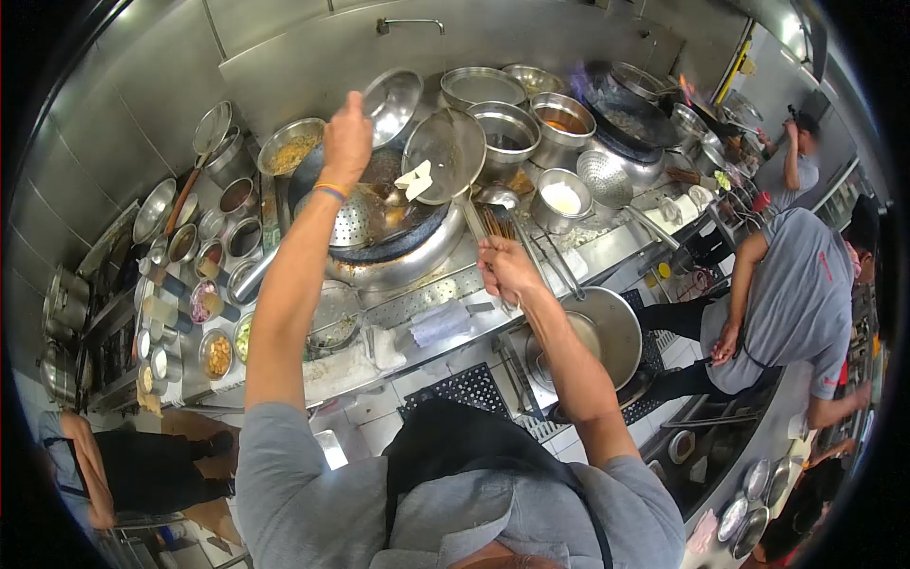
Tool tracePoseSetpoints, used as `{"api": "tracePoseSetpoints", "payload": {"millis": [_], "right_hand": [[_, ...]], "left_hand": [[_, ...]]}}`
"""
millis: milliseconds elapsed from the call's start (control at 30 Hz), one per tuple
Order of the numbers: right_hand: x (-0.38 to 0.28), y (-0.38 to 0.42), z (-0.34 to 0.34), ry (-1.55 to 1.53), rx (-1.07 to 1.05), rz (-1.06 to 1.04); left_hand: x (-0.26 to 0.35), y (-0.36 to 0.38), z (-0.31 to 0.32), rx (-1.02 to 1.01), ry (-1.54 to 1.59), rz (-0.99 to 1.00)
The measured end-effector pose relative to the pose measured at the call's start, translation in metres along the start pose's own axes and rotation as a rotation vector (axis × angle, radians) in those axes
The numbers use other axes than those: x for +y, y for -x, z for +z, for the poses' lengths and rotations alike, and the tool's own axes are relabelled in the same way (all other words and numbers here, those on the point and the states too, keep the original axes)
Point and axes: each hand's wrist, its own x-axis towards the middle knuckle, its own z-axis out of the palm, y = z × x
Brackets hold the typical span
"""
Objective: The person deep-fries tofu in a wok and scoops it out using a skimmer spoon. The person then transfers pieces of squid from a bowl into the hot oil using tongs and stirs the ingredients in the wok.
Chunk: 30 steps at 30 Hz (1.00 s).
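Note:
My left hand [348, 144] is raised over the wok [379, 248], fingers closed at the edge of a tilted steel bowl [393, 102]. Lower down, my right hand [509, 270] grips the long handle of a round mesh strainer [457, 152]. The strainer's head is held above the wok's right side, and pale, whitish pieces [414, 180] show at its left edge. A perforated ladle [357, 220] lies across the wok's left part, its handle running toward the counter. Dark liquid shows in the wok, partly hidden by the strainer and ladle.
Steel pots [505, 133] stand right of the wok, near a pot of white contents [561, 197]. Left are bowls of ingredients [218, 353] and squeeze bottles. A large stockpot [607, 332] stands below the counter. A second wok [626, 109] has flames nearby. Co-workers [787, 284] stand at right and left.

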Motion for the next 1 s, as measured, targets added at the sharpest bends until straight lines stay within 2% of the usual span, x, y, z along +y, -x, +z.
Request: {"api": "tracePoseSetpoints", "payload": {"millis": [67,100,133,167,200,233,267,300,333,367,400,433,467,567,600,667,767,800,933,967,1000], "right_hand": [[0.008,-0.024,-0.009,0.226,0.029,-0.015],[0.014,-0.031,-0.015,0.48,0.104,-0.257],[0.021,-0.035,-0.017,0.736,0.178,-0.496],[0.025,-0.036,-0.017,0.996,0.25,-0.731],[0.021,-0.029,-0.015,1.013,0.313,-0.722],[0.026,-0.036,-0.027,1.023,0.394,-0.822],[0.016,-0.031,-0.045,1.1,0.428,-0.854],[0.011,-0.027,-0.052,1.153,0.431,-0.88],[0.006,-0.03,-0.067,1.151,0.414,-0.97],[0.0,-0.032,-0.084,1.135,0.414,-1.062],[-0.018,-0.019,-0.083,1.011,0.372,-0.765],[-0.04,-0.01,-0.082,0.89,0.328,-0.486],[-0.047,-0.016,-0.088,0.71,0.315,-0.429],[-0.06,-0.055,-0.114,0.239,0.198,-0.28],[-0.058,-0.081,-0.133,0.117,0.122,-0.249],[-0.056,-0.114,-0.147,-0.201,0.021,-0.186],[-0.04,-0.157,-0.188,-0.634,-0.198,0.036],[-0.032,-0.159,-0.196,-0.693,-0.262,-0.007],[-0.014,-0.094,-0.177,-0.998,-0.207,0.024],[0.008,-0.079,-0.183,-0.984,-0.318,-0.029],[0.022,-0.053,-0.177,-0.846,-0.258,-0.046]], "left_hand": [[0.019,0.015,-0.071,0.084,0.081,-0.073],[0.026,0.031,-0.111,0.143,0.14,-0.102],[0.023,0.051,-0.14,0.158,0.188,-0.28],[0.019,0.079,-0.179,0.122,0.425,-0.384],[0.033,0.108,-0.22,0.176,0.514,-0.576],[0.025,0.142,-0.251,0.202,0.577,-0.702],[0.004,0.186,-0.288,0.123,0.649,-0.684],[0.014,0.217,-0.324,0.125,0.578,-0.767],[0.034,0.236,-0.364,0.013,0.463,-0.926],[0.044,0.264,-0.381,0.113,0.533,-0.976],[0.021,0.314,-0.412,0.029,0.511,-1.054],[0.023,0.343,-0.427,0.066,0.52,-1.096],[0.028,0.367,-0.437,0.106,0.536,-1.138],[0.068,0.4,-0.423,0.307,0.499,-1.231],[0.083,0.405,-0.418,0.294,0.456,-1.244],[0.094,0.435,-0.402,0.258,0.581,-1.276],[0.122,0.451,-0.36,0.21,0.81,-1.35],[0.13,0.455,-0.341,0.179,0.89,-1.377],[0.151,0.463,-0.249,0.039,1.27,-1.412],[0.154,0.461,-0.224,-0.03,1.388,-1.416],[0.159,0.457,-0.204,-0.102,1.381,-1.428]]}}
